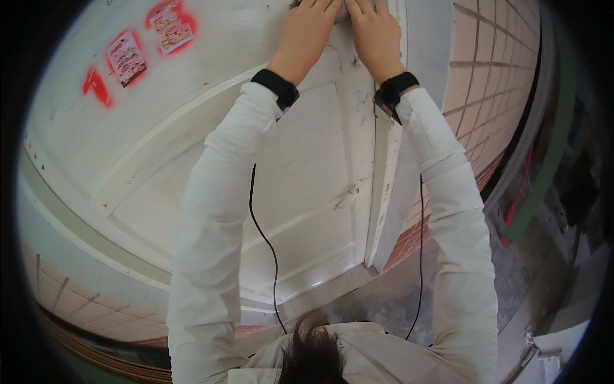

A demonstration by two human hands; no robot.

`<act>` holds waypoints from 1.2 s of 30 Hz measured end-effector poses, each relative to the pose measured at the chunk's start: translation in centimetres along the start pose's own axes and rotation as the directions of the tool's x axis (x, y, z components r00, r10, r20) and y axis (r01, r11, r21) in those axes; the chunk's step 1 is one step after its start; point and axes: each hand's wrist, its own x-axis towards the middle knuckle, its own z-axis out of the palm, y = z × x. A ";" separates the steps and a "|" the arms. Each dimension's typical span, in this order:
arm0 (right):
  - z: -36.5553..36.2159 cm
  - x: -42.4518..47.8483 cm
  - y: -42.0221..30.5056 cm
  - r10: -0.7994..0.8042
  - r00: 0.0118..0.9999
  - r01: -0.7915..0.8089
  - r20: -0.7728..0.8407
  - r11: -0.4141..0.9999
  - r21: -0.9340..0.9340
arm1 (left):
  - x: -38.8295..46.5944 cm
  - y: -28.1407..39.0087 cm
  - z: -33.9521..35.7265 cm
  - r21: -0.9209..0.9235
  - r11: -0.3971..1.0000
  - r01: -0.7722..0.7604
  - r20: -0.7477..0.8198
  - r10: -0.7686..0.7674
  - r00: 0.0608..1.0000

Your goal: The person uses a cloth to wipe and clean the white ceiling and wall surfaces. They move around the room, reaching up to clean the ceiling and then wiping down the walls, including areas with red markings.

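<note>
A closed white painted door (307, 144) with raised panels stands before me. My left hand (309, 36) and my right hand (376, 38) reach up to the door's right edge at the top of the view, close beside each other. Their fingertips run up to the picture's top rim, so what they touch or hold there is hidden; a bit of dark metal shows between and beside them. A black band with a small device sits on each wrist. Red spray paint and two pink printed stickers (126, 58) mark the door at the upper left.
The white door frame (386, 192) runs down at the right, beside a tiled wall (489, 62). Thin black cables (275, 259) hang by both sleeves. Grey concrete floor (393, 302) lies below. A green strip (542, 192) and a red cord (520, 187) are at the far right.
</note>
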 end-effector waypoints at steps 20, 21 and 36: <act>-0.5 -12.8 -2.4 0.195 0.976 -0.203 0.094 0.976 0.079 | -8.4 7.5 -0.3 0.020 0.999 0.045 0.173 -0.048 0.984; -0.5 -12.8 -2.7 0.224 0.971 -0.233 0.085 0.967 0.107 | -8.5 7.5 -0.4 0.005 0.999 0.054 0.157 -0.055 0.986; -1.8 -17.2 -5.6 0.198 0.976 -0.216 0.089 0.929 0.301 | -13.9 7.8 -2.9 -0.098 0.994 0.057 0.216 -0.035 0.976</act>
